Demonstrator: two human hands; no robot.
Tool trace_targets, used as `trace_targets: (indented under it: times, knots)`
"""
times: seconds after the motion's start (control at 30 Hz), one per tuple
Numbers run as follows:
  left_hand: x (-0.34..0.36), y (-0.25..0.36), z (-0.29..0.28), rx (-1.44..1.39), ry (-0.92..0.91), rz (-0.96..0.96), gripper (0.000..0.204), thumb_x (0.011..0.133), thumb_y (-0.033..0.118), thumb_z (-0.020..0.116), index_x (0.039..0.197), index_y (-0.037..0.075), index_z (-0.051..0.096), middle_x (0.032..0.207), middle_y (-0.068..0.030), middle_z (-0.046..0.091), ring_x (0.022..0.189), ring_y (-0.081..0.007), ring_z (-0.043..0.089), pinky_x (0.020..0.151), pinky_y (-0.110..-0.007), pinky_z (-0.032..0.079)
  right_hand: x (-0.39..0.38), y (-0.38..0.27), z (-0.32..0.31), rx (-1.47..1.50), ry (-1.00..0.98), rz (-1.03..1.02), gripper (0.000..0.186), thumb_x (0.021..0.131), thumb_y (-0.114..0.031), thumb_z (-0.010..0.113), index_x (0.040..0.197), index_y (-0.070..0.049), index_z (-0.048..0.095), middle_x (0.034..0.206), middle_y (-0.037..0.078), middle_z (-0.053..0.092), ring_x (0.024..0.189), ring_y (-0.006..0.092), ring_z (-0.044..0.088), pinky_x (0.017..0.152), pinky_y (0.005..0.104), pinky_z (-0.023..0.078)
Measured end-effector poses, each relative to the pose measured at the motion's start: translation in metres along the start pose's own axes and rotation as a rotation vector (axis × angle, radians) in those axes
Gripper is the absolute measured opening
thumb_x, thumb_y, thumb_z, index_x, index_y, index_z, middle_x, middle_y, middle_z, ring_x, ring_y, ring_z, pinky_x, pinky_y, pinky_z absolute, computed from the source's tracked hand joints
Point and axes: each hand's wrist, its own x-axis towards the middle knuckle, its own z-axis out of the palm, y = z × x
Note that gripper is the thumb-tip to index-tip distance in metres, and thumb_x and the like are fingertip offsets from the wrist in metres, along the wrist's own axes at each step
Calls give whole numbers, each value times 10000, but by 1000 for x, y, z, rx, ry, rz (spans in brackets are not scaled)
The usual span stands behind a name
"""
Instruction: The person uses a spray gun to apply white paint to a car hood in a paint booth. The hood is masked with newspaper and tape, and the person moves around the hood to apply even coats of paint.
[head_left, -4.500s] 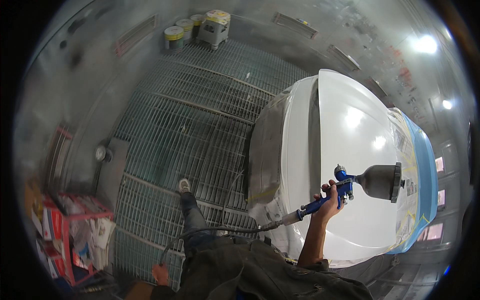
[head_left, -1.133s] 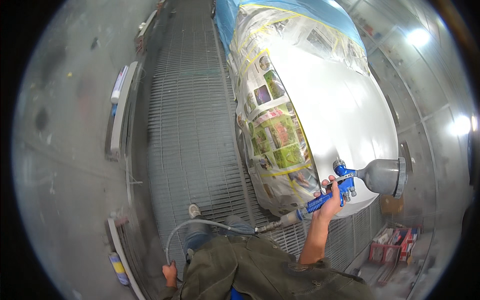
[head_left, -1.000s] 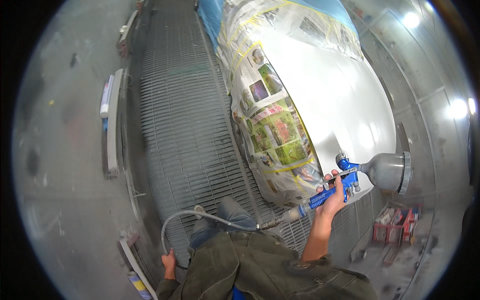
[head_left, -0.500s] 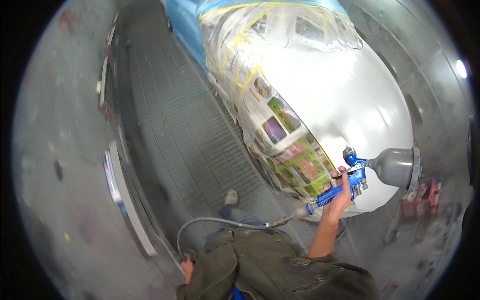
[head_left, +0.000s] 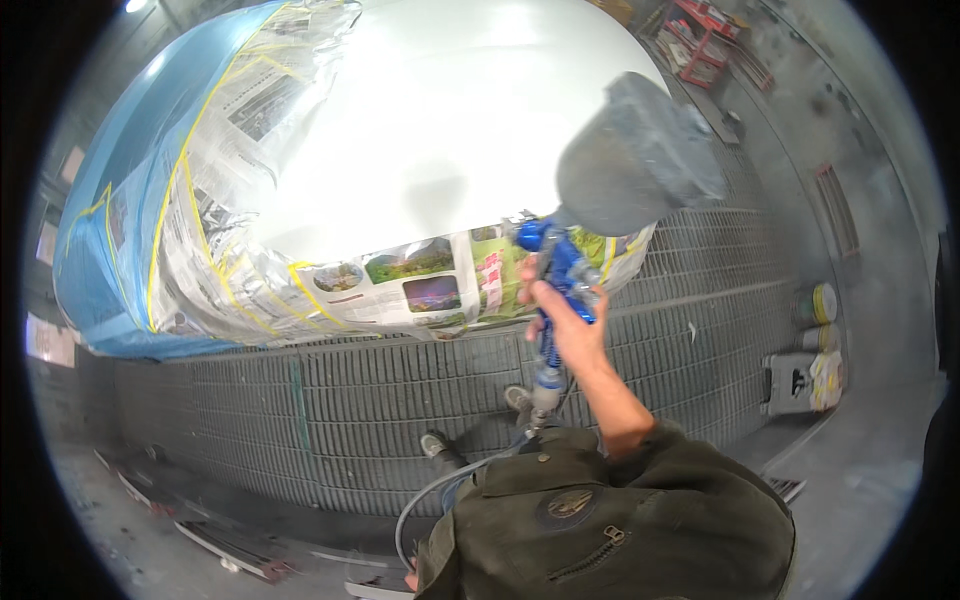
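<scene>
My right hand (head_left: 568, 320) grips a blue spray gun (head_left: 560, 265) with a large grey cup (head_left: 630, 160), slightly blurred, in front of a white body panel (head_left: 420, 120). Newspaper (head_left: 390, 290) and yellow tape (head_left: 183, 150) mask the panel's near side and left part, beside blue plastic sheeting (head_left: 110, 270). An air hose (head_left: 425, 492) runs from the gun's handle down to my left. A small part of my left hand (head_left: 410, 578) shows by the hose behind my jacket; its fingers are mostly hidden.
A metal grate floor (head_left: 350, 410) carries my two feet. A red rack (head_left: 700, 45) stands at the upper right. Cans (head_left: 820, 305) and a grey step stool (head_left: 785, 385) sit against the right wall. Long rails (head_left: 225, 550) lie along the near wall at lower left.
My view has turned right toward the panel's side, so it now stretches across the top. The gun, still held, sits more upright and nearer the centre. My left hand has slipped mostly out of sight.
</scene>
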Motion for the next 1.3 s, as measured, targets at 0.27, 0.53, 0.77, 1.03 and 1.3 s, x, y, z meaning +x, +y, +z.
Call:
trace_targets:
  times: [0.27, 0.53, 0.77, 1.03, 1.3]
  knots:
    - [255, 61, -104, 58, -75, 474, 574, 876, 409, 668, 616, -88, 547, 473, -175, 437, 477, -249, 427, 521, -479, 361, -102, -21, 34, -91, 472, -238, 164, 914, -78, 608, 1064, -22, 644, 954, 74, 676, 799, 123, 631, 440, 259, 499]
    - [243, 168, -60, 190, -453, 613, 597, 877, 526, 618, 757, -57, 663, 676, -291, 607, 706, -460, 633, 645, -507, 464, -164, -61, -9, -323, 797, -435, 179, 943, -125, 574, 1073, -9, 618, 969, 98, 662, 792, 153, 619, 418, 269, 459]
    - [202, 212, -22, 319, -557, 675, 535, 862, 510, 627, 831, -17, 709, 778, -288, 643, 833, -478, 633, 726, -527, 495, -159, -72, -27, -424, 807, -432, 249, 978, -231, 536, 1071, -13, 614, 938, 83, 651, 796, 122, 602, 424, 244, 444]
    - [237, 205, -34, 329, -569, 577, 433, 841, 464, 667, 892, 41, 742, 801, -262, 663, 835, -450, 650, 723, -507, 508, -143, -42, 29, -352, 458, -211, 280, 952, -232, 572, 1092, 9, 595, 971, 110, 648, 784, 149, 618, 437, 252, 478]
    - [285, 235, -60, 367, -611, 577, 424, 846, 450, 674, 869, 33, 742, 814, -247, 676, 845, -436, 654, 735, -502, 504, -142, 0, 120, -304, 174, 22, 453, 894, -312, 673, 1166, 36, 570, 1006, 159, 635, 821, 199, 631, 470, 270, 511]
